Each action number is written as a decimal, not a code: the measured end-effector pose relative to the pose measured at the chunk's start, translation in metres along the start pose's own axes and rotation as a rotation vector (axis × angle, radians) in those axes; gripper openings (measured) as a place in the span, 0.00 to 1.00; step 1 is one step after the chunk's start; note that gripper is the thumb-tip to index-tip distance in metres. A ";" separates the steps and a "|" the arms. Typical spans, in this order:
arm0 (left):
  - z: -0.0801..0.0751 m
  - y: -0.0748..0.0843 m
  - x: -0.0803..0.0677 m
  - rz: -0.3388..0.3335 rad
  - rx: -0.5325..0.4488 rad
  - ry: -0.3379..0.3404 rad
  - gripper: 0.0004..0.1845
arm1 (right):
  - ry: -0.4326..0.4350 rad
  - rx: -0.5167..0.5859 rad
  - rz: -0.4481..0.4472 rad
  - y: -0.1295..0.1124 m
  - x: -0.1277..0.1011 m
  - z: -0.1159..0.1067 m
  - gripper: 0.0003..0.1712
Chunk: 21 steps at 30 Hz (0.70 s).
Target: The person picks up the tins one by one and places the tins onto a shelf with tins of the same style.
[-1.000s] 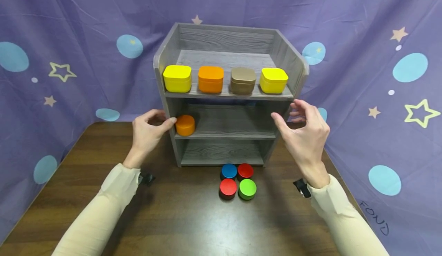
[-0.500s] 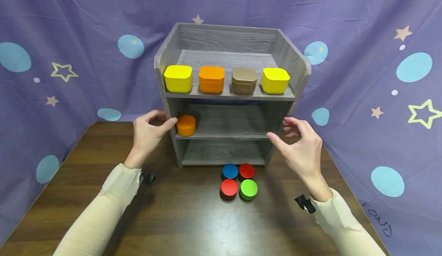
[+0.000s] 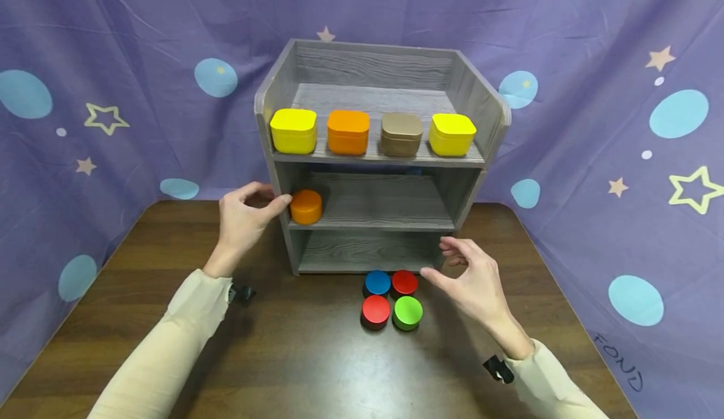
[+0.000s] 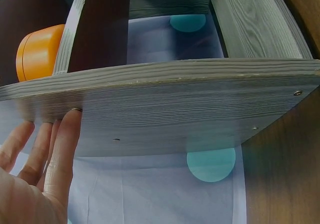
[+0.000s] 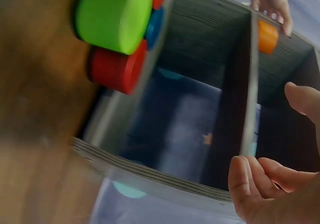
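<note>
In the head view my left hand [image 3: 244,218] is at the left side of the grey wooden shelf unit [image 3: 367,160]. Its fairly straight fingers [image 4: 62,156] touch the outer side panel, and the thumb tip lies at the front edge, right beside an orange round container [image 3: 306,207] on the middle shelf. My right hand [image 3: 472,281], thumb and fingers apart with nothing between them, is just right of a cluster of round containers on the table: blue [image 3: 377,283], dark red [image 3: 404,283], bright red [image 3: 376,311] and green [image 3: 408,313].
Along the top shelf's front edge stand a yellow box [image 3: 293,132], an orange box [image 3: 347,133], a brown box [image 3: 401,135] and another yellow box [image 3: 452,135]. Behind the brown wooden table [image 3: 317,369] hangs a purple patterned curtain [image 3: 141,29].
My right hand has come down from beside the shelf unit's upper right side towards the round containers on the table. My left hand has stayed at the left panel.
</note>
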<state>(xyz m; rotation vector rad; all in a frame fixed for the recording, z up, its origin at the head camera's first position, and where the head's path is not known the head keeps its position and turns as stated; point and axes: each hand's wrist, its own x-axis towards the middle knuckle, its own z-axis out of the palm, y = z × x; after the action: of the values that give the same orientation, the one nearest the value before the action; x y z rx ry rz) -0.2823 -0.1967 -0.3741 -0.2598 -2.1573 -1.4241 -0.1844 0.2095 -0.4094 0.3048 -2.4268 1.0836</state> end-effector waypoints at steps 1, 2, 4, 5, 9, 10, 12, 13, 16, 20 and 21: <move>0.000 0.000 0.000 -0.001 -0.001 0.000 0.13 | -0.027 -0.006 0.014 0.002 -0.004 0.002 0.35; 0.000 -0.001 0.000 -0.001 -0.002 0.000 0.13 | -0.054 -0.012 0.028 0.004 -0.007 0.005 0.36; 0.000 -0.001 -0.001 0.000 -0.002 -0.001 0.13 | -0.103 -0.019 0.054 0.009 -0.013 0.010 0.37; 0.000 -0.001 -0.001 0.002 -0.003 -0.001 0.13 | -0.123 -0.017 0.064 0.011 -0.016 0.013 0.37; 0.000 -0.001 0.000 0.011 -0.009 0.003 0.13 | -0.174 -0.007 0.097 0.019 -0.023 0.021 0.38; 0.000 -0.001 0.000 0.013 -0.009 0.005 0.13 | -0.183 -0.002 0.100 0.020 -0.025 0.023 0.38; 0.000 -0.001 0.000 0.015 -0.007 0.007 0.13 | -0.194 0.004 0.103 0.023 -0.027 0.026 0.38; 0.000 -0.001 0.000 0.015 -0.006 0.007 0.13 | -0.199 0.009 0.102 0.024 -0.028 0.028 0.38; 0.000 -0.001 0.000 0.015 -0.002 0.003 0.13 | -0.212 0.016 0.097 0.027 -0.032 0.031 0.37; 0.001 -0.001 0.000 0.013 -0.003 0.000 0.13 | -0.239 0.002 0.098 0.030 -0.039 0.036 0.36; 0.001 -0.001 0.000 0.013 -0.004 0.001 0.13 | -0.247 -0.006 0.102 0.031 -0.041 0.038 0.37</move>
<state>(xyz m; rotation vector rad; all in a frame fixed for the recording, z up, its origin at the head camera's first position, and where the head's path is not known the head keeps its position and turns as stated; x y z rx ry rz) -0.2829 -0.1960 -0.3751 -0.2741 -2.1486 -1.4220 -0.1725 0.2023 -0.4711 0.3343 -2.6890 1.1412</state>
